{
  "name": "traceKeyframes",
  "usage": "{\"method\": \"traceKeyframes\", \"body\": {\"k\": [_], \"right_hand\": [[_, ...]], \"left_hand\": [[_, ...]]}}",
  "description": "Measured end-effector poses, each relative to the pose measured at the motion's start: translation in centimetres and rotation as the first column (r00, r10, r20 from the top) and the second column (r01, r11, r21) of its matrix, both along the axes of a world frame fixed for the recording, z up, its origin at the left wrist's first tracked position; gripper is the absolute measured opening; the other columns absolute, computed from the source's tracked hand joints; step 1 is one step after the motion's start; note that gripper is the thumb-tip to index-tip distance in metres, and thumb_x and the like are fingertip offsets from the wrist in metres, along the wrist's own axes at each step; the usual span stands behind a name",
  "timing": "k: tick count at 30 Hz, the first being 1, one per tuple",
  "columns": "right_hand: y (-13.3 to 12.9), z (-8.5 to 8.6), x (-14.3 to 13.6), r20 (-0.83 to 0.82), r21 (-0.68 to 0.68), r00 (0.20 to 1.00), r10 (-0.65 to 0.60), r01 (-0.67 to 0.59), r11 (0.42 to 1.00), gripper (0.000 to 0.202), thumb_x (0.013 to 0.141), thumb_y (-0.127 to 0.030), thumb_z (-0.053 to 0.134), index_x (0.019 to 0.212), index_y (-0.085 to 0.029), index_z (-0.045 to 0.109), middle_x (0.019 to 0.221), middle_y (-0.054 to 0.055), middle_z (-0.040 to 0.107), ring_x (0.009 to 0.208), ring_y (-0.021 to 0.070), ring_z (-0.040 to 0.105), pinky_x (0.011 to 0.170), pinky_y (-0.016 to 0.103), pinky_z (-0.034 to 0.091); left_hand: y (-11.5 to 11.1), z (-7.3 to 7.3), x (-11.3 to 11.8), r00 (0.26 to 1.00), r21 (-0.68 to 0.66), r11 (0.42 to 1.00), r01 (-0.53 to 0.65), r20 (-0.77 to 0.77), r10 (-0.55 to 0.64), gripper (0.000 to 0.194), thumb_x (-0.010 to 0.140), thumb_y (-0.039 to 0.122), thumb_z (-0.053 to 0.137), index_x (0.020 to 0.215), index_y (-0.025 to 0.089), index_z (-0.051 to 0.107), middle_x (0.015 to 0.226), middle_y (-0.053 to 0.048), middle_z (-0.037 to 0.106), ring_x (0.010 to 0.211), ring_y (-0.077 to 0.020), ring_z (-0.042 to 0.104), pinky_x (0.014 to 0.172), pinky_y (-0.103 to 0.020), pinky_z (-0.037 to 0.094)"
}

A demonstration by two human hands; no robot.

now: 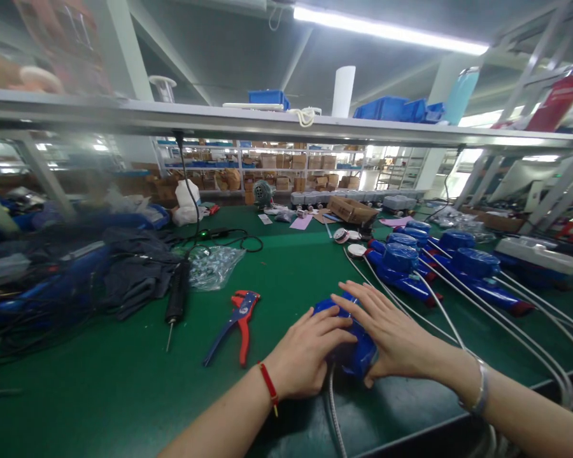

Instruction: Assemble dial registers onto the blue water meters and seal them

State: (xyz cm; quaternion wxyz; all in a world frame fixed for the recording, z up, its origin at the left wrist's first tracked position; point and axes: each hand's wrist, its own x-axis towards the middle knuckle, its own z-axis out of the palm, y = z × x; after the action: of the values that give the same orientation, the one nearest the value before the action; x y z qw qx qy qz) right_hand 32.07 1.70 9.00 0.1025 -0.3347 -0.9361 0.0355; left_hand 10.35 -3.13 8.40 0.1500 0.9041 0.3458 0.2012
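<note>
Between my two hands at the table's front is a blue water meter (363, 357), mostly hidden by my fingers, with a shiny surface like film. A grey cable (333, 407) runs from beneath it toward the table's near edge. My left hand (303, 353) grips its left side, fingers laid over the top. On the other side my right hand (394, 331) holds it, fingers across the top and thumb low at the right. To the left, apart from my hands, lies a wire stripper (241, 312) with one red and one dark blue handle.
An electric screwdriver (176, 296) and a clear bag of small parts (214, 266) lie at left. Several blue meters (401, 259) with white cables crowd the right. A shelf (277, 117) spans above the green table (286, 261). Dark cloth (136, 267) lies far left.
</note>
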Motion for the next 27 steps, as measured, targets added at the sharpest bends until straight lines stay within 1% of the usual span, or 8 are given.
{"method": "traceKeyframes", "body": {"k": [5, 8, 12, 15, 18, 22, 25, 27], "right_hand": [[2.1, 1.1, -0.7, 0.098, -0.226, 0.964, 0.246, -0.219, 0.949, 0.125, 0.049, -0.057, 0.078, 0.149, -0.024, 0.011, 0.152, 0.014, 0.024, 0.139, 0.0376, 0.021, 0.113, 0.058, 0.011], [1.1, 0.5, -0.8, 0.081, -0.193, 0.987, 0.137, -0.119, 0.974, 0.128, 0.044, -0.058, 0.08, 0.149, -0.027, 0.013, 0.15, 0.019, 0.024, 0.136, 0.0426, 0.025, 0.11, 0.06, 0.02], [-0.9, -0.4, -1.8, 0.072, -0.21, 0.996, -0.059, 0.073, 0.975, 0.128, 0.046, -0.062, 0.08, 0.149, -0.026, 0.014, 0.151, 0.024, 0.018, 0.135, 0.049, 0.019, 0.107, 0.064, 0.022], [-1.1, -0.5, -2.4, 0.066, -0.266, 0.991, -0.113, 0.127, 0.956, 0.131, 0.045, -0.062, 0.08, 0.149, -0.024, 0.011, 0.152, 0.025, 0.012, 0.136, 0.0507, 0.013, 0.107, 0.065, 0.018], [-0.5, -0.4, -2.1, 0.037, -0.304, 0.998, -0.048, 0.057, 0.951, 0.131, 0.046, -0.066, 0.078, 0.149, -0.022, 0.009, 0.154, 0.022, 0.005, 0.138, 0.0494, 0.005, 0.109, 0.065, 0.013], [0.0, -0.7, -1.1, -0.054, -0.271, 0.998, 0.032, -0.045, 0.962, 0.124, 0.05, -0.066, 0.076, 0.149, -0.025, 0.014, 0.154, 0.019, 0.012, 0.139, 0.0445, 0.011, 0.111, 0.062, 0.015], [0.0, -1.3, -0.6, -0.106, -0.258, 0.994, 0.0, -0.028, 0.966, 0.12, 0.05, -0.066, 0.075, 0.148, -0.025, 0.019, 0.153, 0.018, 0.018, 0.138, 0.0426, 0.018, 0.11, 0.06, 0.019], [-0.1, -1.6, -0.4, -0.136, -0.248, 0.99, -0.024, -0.011, 0.969, 0.119, 0.05, -0.066, 0.075, 0.148, -0.024, 0.021, 0.152, 0.018, 0.02, 0.138, 0.0418, 0.019, 0.11, 0.059, 0.019]], "left_hand": [[-0.2, -0.4, -0.5, 0.989, 0.019, 0.996, -0.089, 0.121, 0.086, 0.052, 0.07, 0.001, 0.043, 0.115, 0.023, 0.055, 0.132, -0.001, 0.052, 0.128, -0.0131, 0.041, 0.113, -0.032, 0.029], [0.0, -0.9, -3.7, 0.906, 0.033, 0.911, -0.412, 0.124, 0.405, 0.045, 0.081, 0.005, 0.038, 0.121, 0.02, 0.051, 0.128, -0.006, 0.054, 0.121, -0.0146, 0.049, 0.106, -0.03, 0.038], [-0.2, -1.9, -9.9, 0.627, 0.067, 0.651, -0.757, -0.209, 0.751, 0.051, 0.084, 0.009, 0.039, 0.134, 0.008, 0.041, 0.133, -0.017, 0.049, 0.123, -0.027, 0.047, 0.105, -0.044, 0.037], [-0.3, -2.6, -13.0, 0.57, 0.046, 0.652, -0.757, -0.442, 0.693, 0.055, 0.078, 0.003, 0.041, 0.133, 0.005, 0.044, 0.124, -0.019, 0.054, 0.115, -0.0288, 0.052, 0.101, -0.043, 0.038], [0.1, -2.9, -13.9, 0.593, -0.174, 0.57, -0.803, -0.33, 0.734, 0.059, 0.075, 0.002, 0.043, 0.134, 0.008, 0.042, 0.119, -0.017, 0.055, 0.108, -0.0248, 0.055, 0.098, -0.039, 0.04], [-0.3, -2.0, -13.5, 0.57, -0.583, 0.367, -0.724, -0.208, 0.795, 0.049, 0.088, 0.024, 0.039, 0.136, 0.012, 0.038, 0.086, -0.008, 0.062, 0.058, -0.0145, 0.057, 0.051, -0.025, 0.045], [-2.8, -1.3, -12.3, 0.563, -0.66, 0.404, -0.634, -0.035, 0.826, 0.054, 0.092, 0.045, 0.037, 0.141, 0.021, 0.037, 0.086, -0.006, 0.066, 0.051, -0.0123, 0.056, 0.039, -0.02, 0.04], [-5.2, -1.0, -11.3, 0.611, -0.471, 0.561, -0.681, 0.058, 0.79, 0.053, 0.091, 0.048, 0.042, 0.139, 0.027, 0.041, 0.106, -0.007, 0.068, 0.076, -0.0176, 0.067, 0.052, -0.022, 0.054]]}}
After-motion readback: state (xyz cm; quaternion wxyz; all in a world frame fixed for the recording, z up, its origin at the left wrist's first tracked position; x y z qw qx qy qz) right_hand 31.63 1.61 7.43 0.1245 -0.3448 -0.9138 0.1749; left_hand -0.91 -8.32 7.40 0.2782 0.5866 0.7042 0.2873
